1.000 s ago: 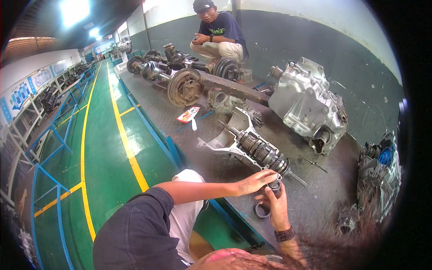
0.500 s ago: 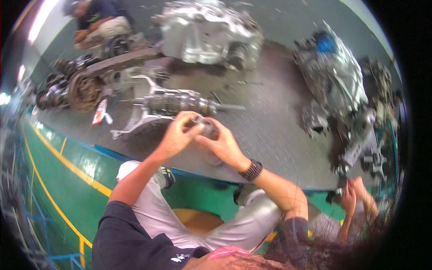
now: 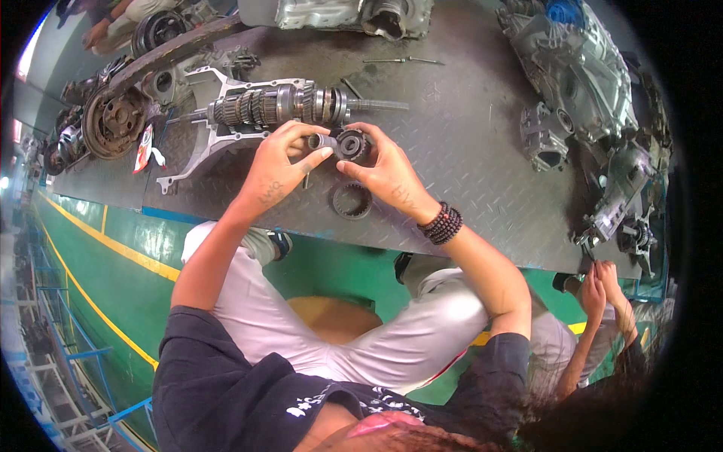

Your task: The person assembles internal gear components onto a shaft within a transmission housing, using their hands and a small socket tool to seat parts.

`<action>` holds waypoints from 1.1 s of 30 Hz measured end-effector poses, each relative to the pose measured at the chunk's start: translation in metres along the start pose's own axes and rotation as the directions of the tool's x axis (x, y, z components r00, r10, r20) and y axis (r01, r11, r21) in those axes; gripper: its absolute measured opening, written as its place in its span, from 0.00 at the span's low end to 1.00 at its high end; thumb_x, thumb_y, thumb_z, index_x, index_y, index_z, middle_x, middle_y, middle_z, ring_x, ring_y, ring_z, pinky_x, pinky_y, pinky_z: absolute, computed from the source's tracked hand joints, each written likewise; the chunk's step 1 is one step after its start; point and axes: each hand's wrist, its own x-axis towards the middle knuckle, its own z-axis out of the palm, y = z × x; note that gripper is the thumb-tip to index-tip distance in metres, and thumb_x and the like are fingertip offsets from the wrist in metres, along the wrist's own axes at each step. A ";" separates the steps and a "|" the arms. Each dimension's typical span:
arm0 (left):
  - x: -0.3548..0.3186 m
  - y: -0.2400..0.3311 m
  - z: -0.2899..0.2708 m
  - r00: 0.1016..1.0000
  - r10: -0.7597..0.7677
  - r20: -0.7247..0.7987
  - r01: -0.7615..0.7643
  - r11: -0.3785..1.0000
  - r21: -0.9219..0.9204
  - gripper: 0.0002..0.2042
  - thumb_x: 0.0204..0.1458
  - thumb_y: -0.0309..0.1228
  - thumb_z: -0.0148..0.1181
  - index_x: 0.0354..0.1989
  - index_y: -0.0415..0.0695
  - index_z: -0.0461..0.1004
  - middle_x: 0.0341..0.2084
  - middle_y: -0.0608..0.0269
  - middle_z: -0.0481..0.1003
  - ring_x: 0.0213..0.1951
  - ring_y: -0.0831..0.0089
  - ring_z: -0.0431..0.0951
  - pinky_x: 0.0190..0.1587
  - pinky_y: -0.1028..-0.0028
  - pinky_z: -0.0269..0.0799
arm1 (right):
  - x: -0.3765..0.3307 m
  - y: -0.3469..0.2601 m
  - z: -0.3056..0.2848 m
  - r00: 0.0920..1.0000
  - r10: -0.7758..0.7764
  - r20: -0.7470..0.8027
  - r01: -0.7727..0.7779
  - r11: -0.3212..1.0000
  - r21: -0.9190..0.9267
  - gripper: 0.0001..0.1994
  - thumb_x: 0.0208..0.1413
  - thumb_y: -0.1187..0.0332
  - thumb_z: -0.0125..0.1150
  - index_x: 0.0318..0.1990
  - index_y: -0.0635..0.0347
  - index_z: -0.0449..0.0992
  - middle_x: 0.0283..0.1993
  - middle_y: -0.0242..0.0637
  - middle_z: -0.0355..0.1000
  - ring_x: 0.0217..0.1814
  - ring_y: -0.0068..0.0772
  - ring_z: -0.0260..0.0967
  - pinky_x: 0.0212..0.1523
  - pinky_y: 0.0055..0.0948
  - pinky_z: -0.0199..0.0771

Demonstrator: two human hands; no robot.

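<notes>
Between finger and thumb, my left hand (image 3: 273,169) pinches a small metal sleeve (image 3: 321,143). A dark toothed gear (image 3: 352,146) is gripped in my right hand (image 3: 390,175), its bored face turned toward me. The two parts are side by side, nearly touching, above the table. Just below them lies a toothed metal ring (image 3: 352,200) on the tabletop. Beyond my hands, a shaft stacked with gears (image 3: 263,108) rests across an open silver housing frame (image 3: 197,154). Fingers cover part of both held pieces.
Large silver gearbox casings (image 3: 568,83) stand on the steel-topped table (image 3: 459,203). A thin metal rod (image 3: 403,60) lies toward the back. Rusty drum (image 3: 114,124) and more parts sit at left. Another person's hands (image 3: 597,290) work at the right edge.
The view has tilted, so the table and parts sit higher in the picture. My hands still hold the sleeve and gear, and the gear's face now shows. The ring shows more plainly below.
</notes>
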 end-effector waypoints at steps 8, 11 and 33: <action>-0.004 -0.004 0.003 1.000 -0.020 -0.007 0.017 0.938 -0.346 0.19 0.61 0.21 0.66 0.60 0.36 0.73 0.54 0.58 0.79 0.53 0.75 0.81 0.58 0.72 0.77 | -0.007 0.005 0.000 0.992 -0.117 0.049 0.114 0.992 0.049 0.32 0.51 0.72 0.75 0.64 0.57 0.68 0.55 0.45 0.79 0.56 0.38 0.80 0.59 0.36 0.77; -0.005 -0.006 0.008 0.984 0.179 -0.022 -0.180 0.973 -0.147 0.19 0.59 0.19 0.67 0.59 0.36 0.73 0.53 0.59 0.80 0.53 0.74 0.81 0.58 0.72 0.77 | -0.008 -0.006 0.002 0.994 -0.071 0.079 0.060 0.988 0.140 0.32 0.52 0.74 0.74 0.64 0.57 0.68 0.55 0.44 0.79 0.55 0.33 0.79 0.57 0.34 0.78; -0.004 -0.009 0.014 0.925 0.286 -0.249 -0.283 0.958 0.049 0.20 0.51 0.25 0.77 0.52 0.38 0.79 0.46 0.60 0.83 0.43 0.73 0.84 0.51 0.71 0.80 | -0.011 -0.019 0.013 0.995 -0.094 0.013 0.095 0.995 -0.042 0.35 0.57 0.71 0.71 0.71 0.53 0.63 0.35 0.43 0.79 0.33 0.31 0.78 0.37 0.34 0.77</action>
